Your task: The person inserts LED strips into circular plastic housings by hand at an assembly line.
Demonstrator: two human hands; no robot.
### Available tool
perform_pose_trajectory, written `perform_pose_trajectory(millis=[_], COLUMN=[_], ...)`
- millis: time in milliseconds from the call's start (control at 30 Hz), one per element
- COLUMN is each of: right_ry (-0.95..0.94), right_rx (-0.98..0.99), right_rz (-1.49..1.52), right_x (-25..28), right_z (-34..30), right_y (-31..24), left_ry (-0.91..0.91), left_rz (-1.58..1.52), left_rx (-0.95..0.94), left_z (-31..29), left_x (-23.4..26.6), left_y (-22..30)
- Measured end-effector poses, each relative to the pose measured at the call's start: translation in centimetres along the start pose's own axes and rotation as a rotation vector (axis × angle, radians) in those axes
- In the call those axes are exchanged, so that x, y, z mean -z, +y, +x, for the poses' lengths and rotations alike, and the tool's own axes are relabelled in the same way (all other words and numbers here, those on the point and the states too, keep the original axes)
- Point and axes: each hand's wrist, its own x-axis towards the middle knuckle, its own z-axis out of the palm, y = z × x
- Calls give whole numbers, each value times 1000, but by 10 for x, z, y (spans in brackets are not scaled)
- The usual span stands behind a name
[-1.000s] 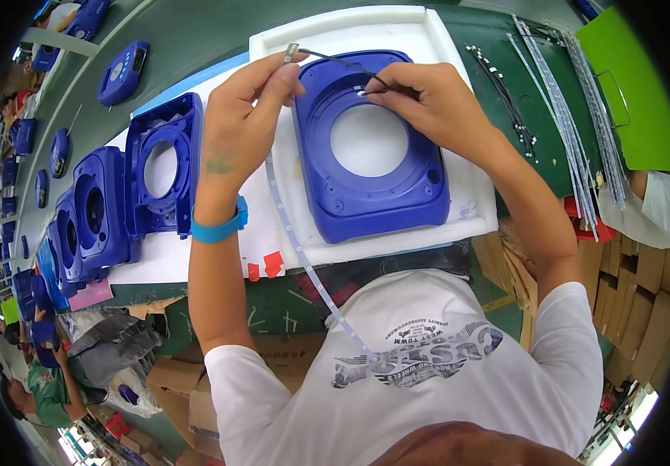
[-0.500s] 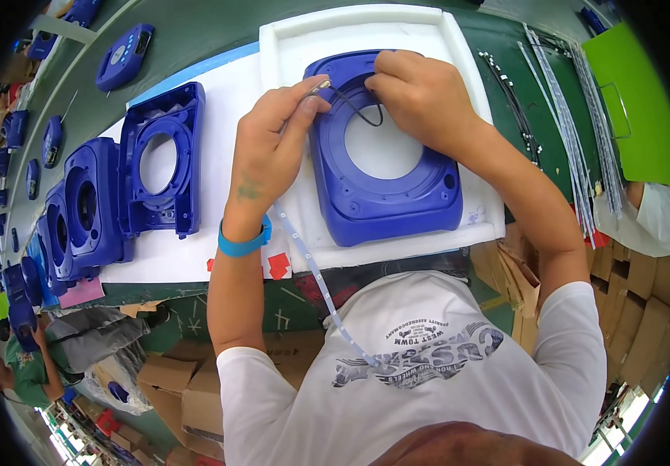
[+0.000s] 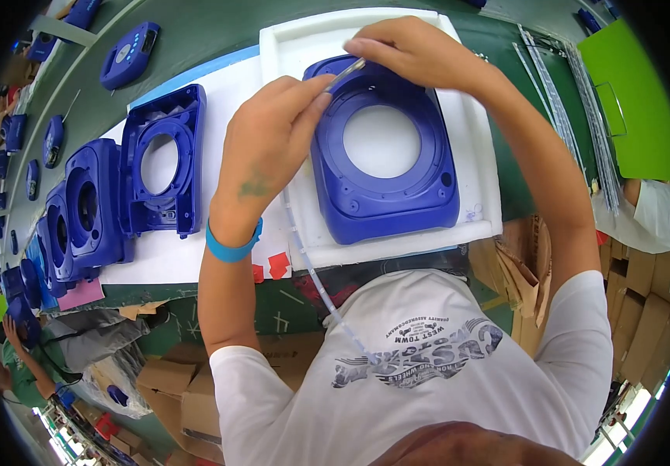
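The light strip (image 3: 311, 272) hangs from below the left hand (image 3: 269, 140), crosses the near rim of the white foam tray (image 3: 481, 155) and ends upon the white shirt (image 3: 405, 412). The left thumb and forefinger are closed on its upper end, which points out above the far part of the blue housing (image 3: 381, 192). The right hand (image 3: 420, 54) is bent above the far right corner of this housing, very near to that end. Whether it grips something, I cannot tell, because its fingers are partly hidden.

The housing lies inside the tray. Between its right side and the tray's right rim there is a narrow white band. The near rim lies along the table's edge, close to the person's body. Toward the left there is more room, over the white sheet (image 3: 156, 268), but the left forearm passes across it.

The strip is thin, pale and slightly curved; its upper end looks silvery. The housing is smooth, with rounded corners, a large round opening and a small dark hole near its right near corner.

Farther left stands a blue frame (image 3: 185, 132), with further blue housings (image 3: 104, 233) beyond. At the right lie long strips (image 3: 595, 124), beside a bright green panel (image 3: 638, 101).
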Motion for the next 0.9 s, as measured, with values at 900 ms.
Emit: perform_pose_trajectory(millis=[900], right_ry=[690], right_rx=[-15], right_rz=[523], right_x=[-51], right_z=[15], right_y=[33], left_ry=[-80], left_rz=[227], left_rx=[-191], left_z=[19], left_x=[-19], left_y=[21])
